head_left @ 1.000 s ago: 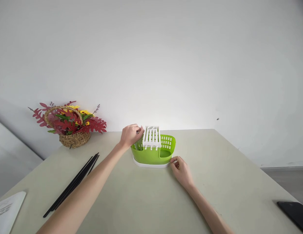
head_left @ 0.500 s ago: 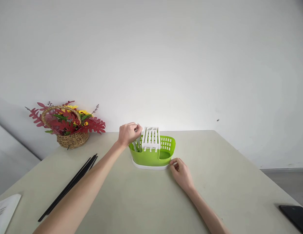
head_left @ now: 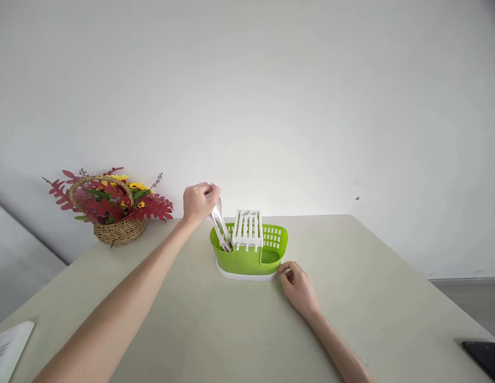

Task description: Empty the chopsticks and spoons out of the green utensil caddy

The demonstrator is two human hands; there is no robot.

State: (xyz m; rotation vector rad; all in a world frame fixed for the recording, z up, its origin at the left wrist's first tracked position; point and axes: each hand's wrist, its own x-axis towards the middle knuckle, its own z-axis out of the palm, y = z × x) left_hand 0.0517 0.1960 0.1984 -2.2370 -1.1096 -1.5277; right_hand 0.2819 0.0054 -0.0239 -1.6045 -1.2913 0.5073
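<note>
Two bare hands are working at a pale beige rectangular table (head_left: pixel 215 330) set against a plain white wall.

At the far left edge, the corner of a white printed sheet of paper (head_left: pixel 8 348) is lying flat on the table, well apart from everything else. Further back, close to the wall, a woven wicker basket of red leaves and yellow artificial flowers (head_left: pixel 111 205) is standing upright, out of the way of the hands.

Moving right, the left hand (head_left: pixel 197 202) is reaching forward above the left end of a lime-green plastic cutlery drainer with a white base tray (head_left: pixel 251 258). Its fingers are closing in a pinch around the upper ends of a few white plastic spoons (head_left: pixel 220 226), which are hanging tilted, with their lower ends resting inside the drainer's left compartment. Gripping them at the top seems to be keeping the fingers clear of the drainer's rim.

A white slotted plastic divider insert (head_left: pixel 248 229) is standing up at the middle of the drainer, splitting it into sections; the right section looks empty, as far as it is showing.

The right hand (head_left: pixel 297 284) is resting on the table at the drainer's near right corner, its fingers curling loosely and touching the white base tray, apparently steadying it against sliding.

At the far right edge, a black flat phone (head_left: pixel 484 354) is lying partly out of view.
</note>
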